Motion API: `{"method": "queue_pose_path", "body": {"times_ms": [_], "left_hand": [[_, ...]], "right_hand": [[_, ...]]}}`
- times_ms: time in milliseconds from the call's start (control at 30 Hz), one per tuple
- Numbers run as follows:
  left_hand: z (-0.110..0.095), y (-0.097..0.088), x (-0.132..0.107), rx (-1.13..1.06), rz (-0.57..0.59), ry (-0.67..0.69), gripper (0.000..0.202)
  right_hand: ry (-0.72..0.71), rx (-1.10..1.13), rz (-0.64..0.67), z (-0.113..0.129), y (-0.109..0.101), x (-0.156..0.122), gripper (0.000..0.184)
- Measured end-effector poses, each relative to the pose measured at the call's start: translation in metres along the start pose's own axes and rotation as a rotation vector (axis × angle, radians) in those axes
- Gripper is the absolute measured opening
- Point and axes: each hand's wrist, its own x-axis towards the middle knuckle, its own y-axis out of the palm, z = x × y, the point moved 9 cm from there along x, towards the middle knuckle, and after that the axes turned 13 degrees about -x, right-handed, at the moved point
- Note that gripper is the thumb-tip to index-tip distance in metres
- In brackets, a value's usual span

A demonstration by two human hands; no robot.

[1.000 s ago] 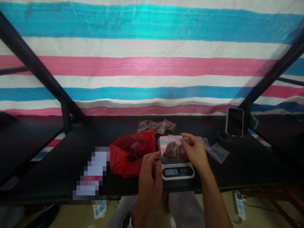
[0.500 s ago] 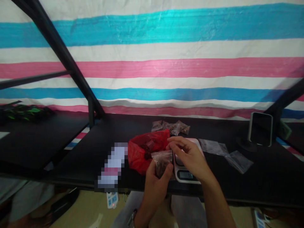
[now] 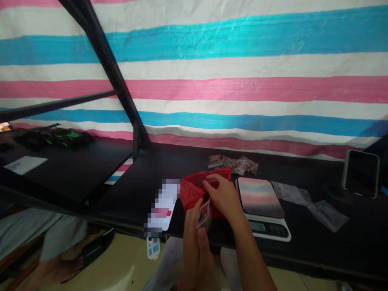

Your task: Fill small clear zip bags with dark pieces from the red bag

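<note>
My left hand (image 3: 195,234) grips a small clear zip bag (image 3: 204,215) at the front edge of the table. The bag's mouth gapes towards a red plastic bag (image 3: 190,194). Over the opening of that red bag, my right hand (image 3: 222,196) has its fingers curled down and drawn together. Their tips are partly hidden, so what they pinch cannot be made out. Right of my right forearm sits a white kitchen scale (image 3: 260,198) with a shiny plate and a small display.
Behind the red bag lie several filled zip bags (image 3: 233,164). Flat clear bags (image 3: 329,215) rest right of the scale. A phone on a stand (image 3: 361,173) is at the far right, a blurred-out sheet (image 3: 165,206) at left. Another person's leg (image 3: 63,238) shows lower left.
My view has turned left. My right hand has moved from above the scale into the red bag's opening. My left hand has tilted the zip bag, whose mouth now shows open.
</note>
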Motion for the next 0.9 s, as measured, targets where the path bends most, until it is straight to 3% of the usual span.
{"method": "queue_pose_path", "body": {"times_ms": [167, 333, 467, 667, 900], "left_hand": [[-0.003, 0.0, 0.014, 0.021, -0.037, 0.005, 0.046], [0.003, 0.007, 0.021, 0.013, -0.066, -0.045, 0.048], [0.004, 0.012, 0.024, 0.012, -0.072, -0.07, 0.043], [0.006, 0.006, 0.025, -0.031, -0.129, -0.085, 0.04], [0.012, 0.004, 0.028, -0.102, -0.183, -0.139, 0.043]], "right_hand": [[0.029, 0.337, 0.033, -0.009, -0.009, -0.001, 0.024], [0.049, 0.472, 0.044, -0.015, -0.032, -0.007, 0.034], [0.007, 0.563, 0.048, -0.006, -0.055, -0.017, 0.036], [-0.133, 0.409, 0.022, 0.017, -0.079, -0.032, 0.028], [-0.171, 0.251, 0.003, 0.035, -0.077, -0.042, 0.029]]}}
